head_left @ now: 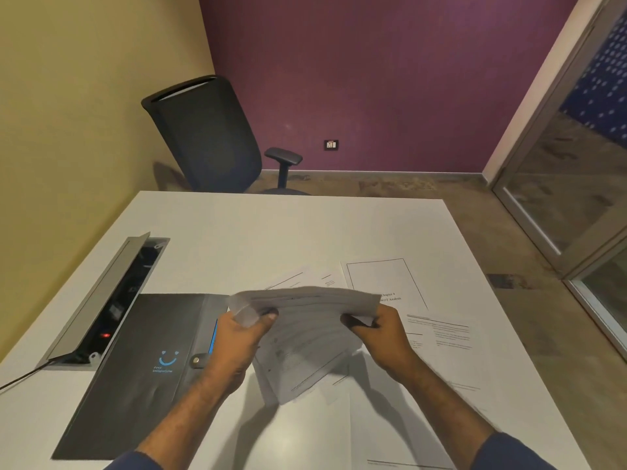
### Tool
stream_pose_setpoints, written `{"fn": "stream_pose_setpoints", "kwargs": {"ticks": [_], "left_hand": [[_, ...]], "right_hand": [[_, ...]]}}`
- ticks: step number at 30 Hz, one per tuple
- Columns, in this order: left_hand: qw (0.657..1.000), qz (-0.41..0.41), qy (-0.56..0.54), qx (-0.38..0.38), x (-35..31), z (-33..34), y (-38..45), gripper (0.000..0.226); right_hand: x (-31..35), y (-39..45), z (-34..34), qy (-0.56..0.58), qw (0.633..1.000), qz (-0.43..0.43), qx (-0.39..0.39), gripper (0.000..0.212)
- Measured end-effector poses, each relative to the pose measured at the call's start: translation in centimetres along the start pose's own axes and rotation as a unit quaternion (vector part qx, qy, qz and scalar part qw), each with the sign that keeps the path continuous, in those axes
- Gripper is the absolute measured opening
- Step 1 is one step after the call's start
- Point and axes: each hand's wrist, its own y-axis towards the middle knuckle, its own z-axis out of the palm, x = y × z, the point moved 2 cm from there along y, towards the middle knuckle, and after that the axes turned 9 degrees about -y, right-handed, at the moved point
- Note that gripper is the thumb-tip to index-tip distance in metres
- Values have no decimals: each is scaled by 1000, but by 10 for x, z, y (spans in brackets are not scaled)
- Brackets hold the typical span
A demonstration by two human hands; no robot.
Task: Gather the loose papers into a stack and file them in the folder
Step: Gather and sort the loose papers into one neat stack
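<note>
Both hands hold a stack of printed papers (pixel 305 330) upright over the white table (pixel 258 232), its lower corner touching the tabletop. My left hand (pixel 237 337) grips the stack's left edge and my right hand (pixel 376 334) grips its right edge. A dark grey folder (pixel 135 368) with a blue smile logo and a snap tab lies shut on the table, just left of my left hand. Loose sheets stay flat on the table: a framed title page (pixel 386 283), a text page (pixel 441 337) on the right, another sheet (pixel 298 278) behind the stack, and a sheet (pixel 390 435) near the front edge.
An open cable box (pixel 112 300) with a raised metal lid is sunk into the table at the left, a black cable trailing from it. A black office chair (pixel 210 137) stands behind the table's far edge. A glass partition (pixel 570 184) lines the right side.
</note>
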Motion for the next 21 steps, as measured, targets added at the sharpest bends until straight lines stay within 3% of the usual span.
{"fn": "stream_pose_setpoints", "kwargs": {"ticks": [5, 9, 13, 17, 19, 21], "left_hand": [[998, -4, -56, -11, -9, -2, 11, 34], [994, -60, -85, 32, -1, -7, 19, 44], [986, -145, -1, 81, 31, -12, 10, 42], [980, -182, 76, 29, 59, -11, -4, 25], [977, -185, 106, -14, 63, -11, -4, 19], [976, -180, 114, -44, 64, -14, -1, 20]], "right_hand": [[-9, 0, -3, -27, 998, 31, 44, 19], [-18, -2, -1, 9, 996, 58, 70, 16], [-25, 3, -2, 62, 990, 116, 54, 25], [-38, 4, -2, 58, 984, 156, 67, 31], [-46, 3, -3, 69, 981, 156, 89, 23], [-58, 2, -10, 64, 981, 175, 50, 14]]}}
